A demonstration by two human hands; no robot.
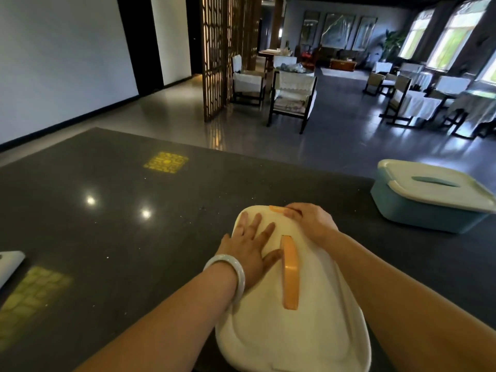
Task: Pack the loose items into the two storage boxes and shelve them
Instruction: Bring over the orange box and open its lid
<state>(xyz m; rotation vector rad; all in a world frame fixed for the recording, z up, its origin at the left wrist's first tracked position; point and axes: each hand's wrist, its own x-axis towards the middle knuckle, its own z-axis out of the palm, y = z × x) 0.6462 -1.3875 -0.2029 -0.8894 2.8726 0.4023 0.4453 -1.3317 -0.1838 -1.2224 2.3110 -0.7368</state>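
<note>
While the left hand (251, 244) lies flat with its fingers spread on the white lid (281, 304) of the nearer storage box, the right hand (311, 222) curls its fingers over the lid's far edge, at the orange clasp (277, 209) there. The left hand grips nothing; its palm and straight fingers press on the lid's far left part, just left of the orange handle (291, 272) that runs along the lid's middle. A pale bangle (232, 275) sits on the left wrist, over the lid's left edge. The right fingertips touch the clasp, though whether they pinch it or only press on it cannot be told. Only the lid of this box shows; its body is hidden beneath.

This box stands on a dark speckled countertop (120, 210), at the edge nearest the person. To the right of the white lid and farther from the person, well apart from it, the second storage box (418, 208) rests on the same countertop: a teal body under a closed white lid with a teal handle set in its top. Far to the left of the white lid, at the picture's edge, a white flat thing (9, 263) pokes in; what it is cannot be told. Two yellow patterned patches of light lie on the countertop left of the lid, one far (166, 162), one near (32, 294). Beyond the countertop are chairs (292, 98), a wooden lattice screen (220, 55) and bright windows (456, 33).
</note>
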